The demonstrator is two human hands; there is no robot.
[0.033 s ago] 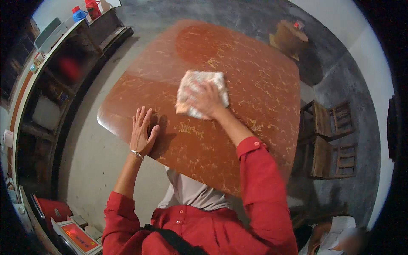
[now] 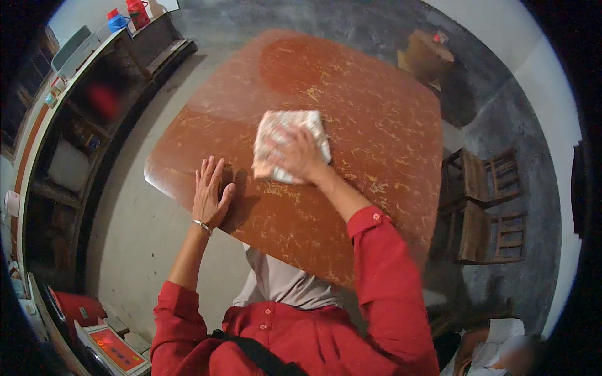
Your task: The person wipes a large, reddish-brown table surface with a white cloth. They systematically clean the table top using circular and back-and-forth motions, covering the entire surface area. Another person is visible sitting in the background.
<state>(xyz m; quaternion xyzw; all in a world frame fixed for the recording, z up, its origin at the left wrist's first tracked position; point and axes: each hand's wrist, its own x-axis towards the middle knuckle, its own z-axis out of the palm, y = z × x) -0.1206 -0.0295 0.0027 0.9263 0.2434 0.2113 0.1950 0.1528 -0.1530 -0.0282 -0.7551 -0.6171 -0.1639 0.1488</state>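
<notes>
My right hand [image 2: 293, 152] lies with fingers spread, slightly blurred, on a folded pale cloth [image 2: 268, 125] with white and peach patches. It presses the cloth onto the reddish-brown marbled table [image 2: 351, 207]. A silvery bracelet [image 2: 202, 226] circles the wrist of my left hand [image 2: 210, 194]. That hand rests open near the table's left front edge, its fingers stretched out and holding nothing.
At left runs a long shelf unit [image 2: 81, 207], with a blue and a red flask [image 2: 137, 14] at its far end. Two wooden chairs [image 2: 476, 232] stand right of the table. Beyond the far right corner is a round brown stool-like object [image 2: 429, 56]. Someone sits at lower right, partly visible [image 2: 486, 344].
My right hand and the cloth under it have slid a little to the left and nearer to me across the tabletop. My left hand stays in place.
</notes>
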